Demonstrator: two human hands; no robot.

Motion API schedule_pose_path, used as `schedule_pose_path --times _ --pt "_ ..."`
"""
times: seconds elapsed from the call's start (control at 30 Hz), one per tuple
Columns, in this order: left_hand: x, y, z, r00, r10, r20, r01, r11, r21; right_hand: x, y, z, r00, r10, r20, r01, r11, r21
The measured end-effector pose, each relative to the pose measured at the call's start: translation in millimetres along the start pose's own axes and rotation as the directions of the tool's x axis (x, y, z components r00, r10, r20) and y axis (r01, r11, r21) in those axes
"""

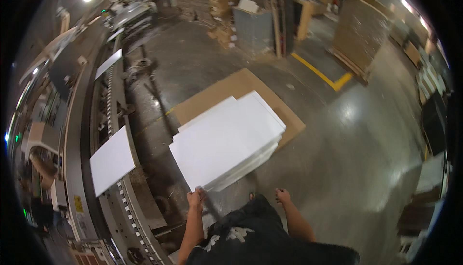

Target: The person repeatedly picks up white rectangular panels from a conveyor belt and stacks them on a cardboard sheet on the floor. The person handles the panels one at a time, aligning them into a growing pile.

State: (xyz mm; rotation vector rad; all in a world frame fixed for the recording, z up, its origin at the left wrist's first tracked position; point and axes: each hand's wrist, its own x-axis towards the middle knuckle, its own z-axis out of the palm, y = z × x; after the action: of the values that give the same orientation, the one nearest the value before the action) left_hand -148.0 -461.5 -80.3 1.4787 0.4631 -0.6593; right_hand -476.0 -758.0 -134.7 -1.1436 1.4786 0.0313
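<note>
A white rectangular panel (pixel 222 135) lies on top of a stack of similar white panels in front of me. My left hand (pixel 196 198) is closed at the near left corner of that top panel, gripping its edge. The stack's layers are slightly out of line, with corners jutting past each other. Beneath them a brown board (pixel 284 115) sticks out on the far and right sides. To the right of the stack, apart from it, my right hand (pixel 283 196) hangs over the floor with its fingers curled and nothing visible in them.
Along my left runs a long machine with a conveyor (pixel 126 207); one white panel (pixel 114 163) rests on it, and another panel (pixel 109 64) lies farther along. Yellow floor tape (pixel 337 83) borders a wrapped brown stack (pixel 361 29) at the far right. A grey bin (pixel 253 29) stands at the back.
</note>
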Motion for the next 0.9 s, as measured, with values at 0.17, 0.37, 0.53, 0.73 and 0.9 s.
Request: schedule_pose_path --times 0.17,0.37,0.53,0.73,0.9 --pt "2.8 -9.4 0.9 0.995 -0.103 -0.009 0.102 0.994 -0.049 5.7 -117.1 -52.4 0.968 -0.248 -0.025 0.244 0.921 0.305" --pt "-48.1 -25.4 1.1 0.987 -0.153 -0.041 0.143 0.970 -0.197 26.5 -219.4 -73.3 0.886 -0.455 -0.091 0.458 0.827 0.326" --pt "-88.5 -42.3 -19.8 0.975 -0.189 -0.113 0.147 0.941 -0.305 47.5 -276.2 -62.5 0.601 -0.780 -0.171 0.745 0.625 -0.233" --pt "-160.1 -59.0 -56.3 0.936 -0.208 -0.283 0.100 0.930 -0.355 53.2 -292.1 -20.8 0.598 -0.801 -0.004 0.637 0.478 -0.605" --pt "-220.4 -79.9 -98.2 0.879 -0.091 -0.468 -0.073 0.944 -0.321 39.3 -255.7 25.5 0.739 -0.622 0.258 0.563 0.360 -0.744"
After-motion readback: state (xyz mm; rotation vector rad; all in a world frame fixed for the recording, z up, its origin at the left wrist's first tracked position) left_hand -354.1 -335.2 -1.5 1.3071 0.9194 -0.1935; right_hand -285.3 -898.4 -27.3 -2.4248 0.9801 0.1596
